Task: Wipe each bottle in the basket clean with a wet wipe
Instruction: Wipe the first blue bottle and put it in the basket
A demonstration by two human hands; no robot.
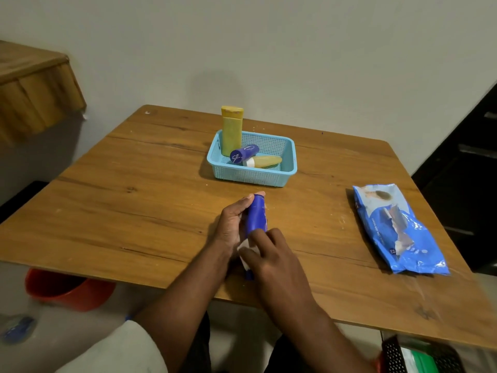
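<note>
Right hand [271, 254] and wipe [245, 250] hide blue bottle's [256, 215] base

Plain grey wall [269, 49] rises beyond the hands, wooden table [134, 200] beneath them, red bucket [70, 289] on the floor lower left, dark cabinet [468, 162] far right.

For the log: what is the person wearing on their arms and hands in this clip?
Both hands are bare: no gloves, rings, watch or bands show on the left hand or the right hand. Both forearms are uncovered from wrist to elbow. A loose off-white sleeve covers the left upper arm near the bottom edge. No sleeve shows on the right arm within the picture.
</note>
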